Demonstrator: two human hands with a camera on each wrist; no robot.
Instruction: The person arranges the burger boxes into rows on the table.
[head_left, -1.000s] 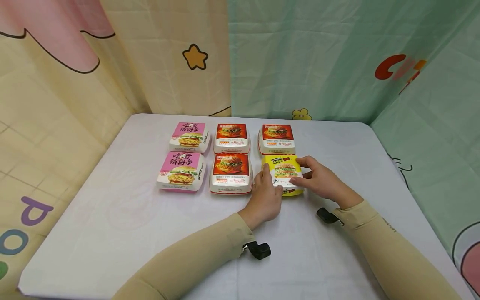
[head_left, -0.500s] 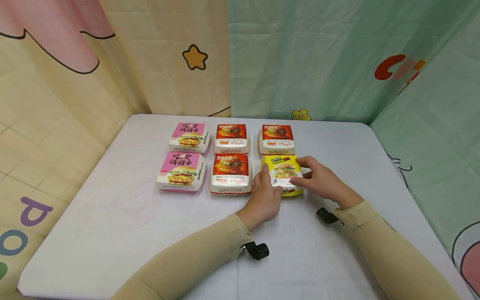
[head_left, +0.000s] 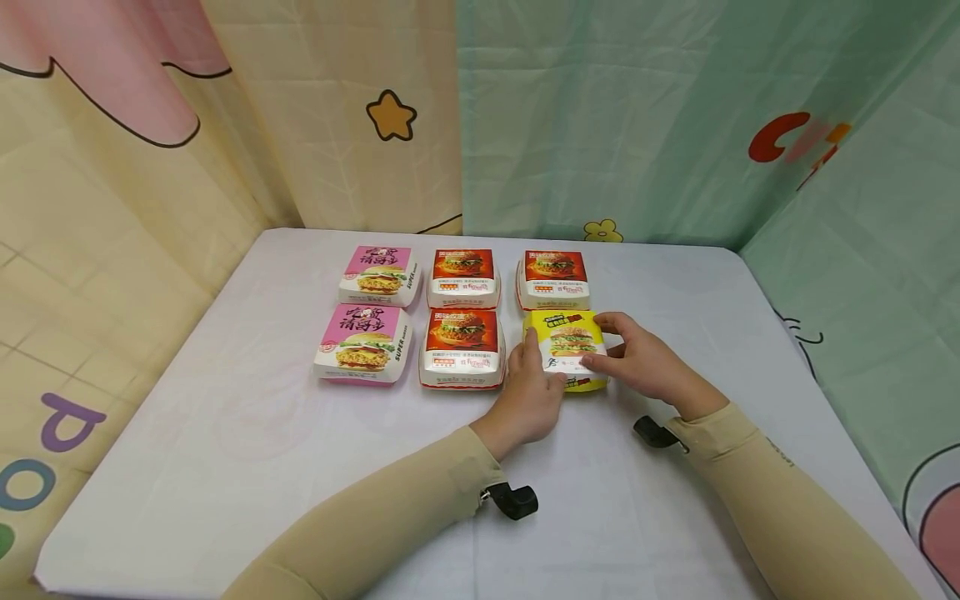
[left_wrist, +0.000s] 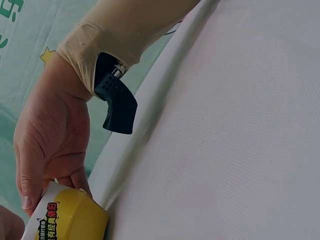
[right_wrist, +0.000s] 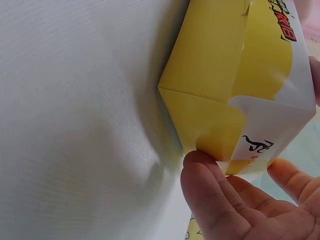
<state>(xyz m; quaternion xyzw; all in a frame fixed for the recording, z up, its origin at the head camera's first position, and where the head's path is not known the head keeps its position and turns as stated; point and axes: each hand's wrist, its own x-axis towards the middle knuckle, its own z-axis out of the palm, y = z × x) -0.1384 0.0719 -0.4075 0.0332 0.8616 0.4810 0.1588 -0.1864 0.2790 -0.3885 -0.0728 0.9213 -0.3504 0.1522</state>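
Observation:
A yellow and white burger box (head_left: 573, 342) lies on the table at the near right of the group of boxes. My left hand (head_left: 528, 396) holds its left side, with the thumb by the near edge. In the left wrist view, the left hand's thumb (left_wrist: 31, 180) lies along the box's white face. My right hand (head_left: 645, 362) grips the right side, one finger by the far corner and the thumb on the top. The right wrist view shows the right hand's fingertips (right_wrist: 200, 170) against the box's yellow side (right_wrist: 205, 120). The box's left edge is partly hidden by the left hand.
Behind the yellow box sits a red and white burger box (head_left: 553, 279). To its left stand two similar red ones, near (head_left: 462, 346) and far (head_left: 463, 277). Two pink burger boxes, near (head_left: 363, 342) and far (head_left: 379, 275), form the left column. Curtains border the white table (head_left: 225, 467).
Hardly anything differs. Both hands stay at the yellow box, and the left wrist has shifted very slightly left. All boxes keep their places.

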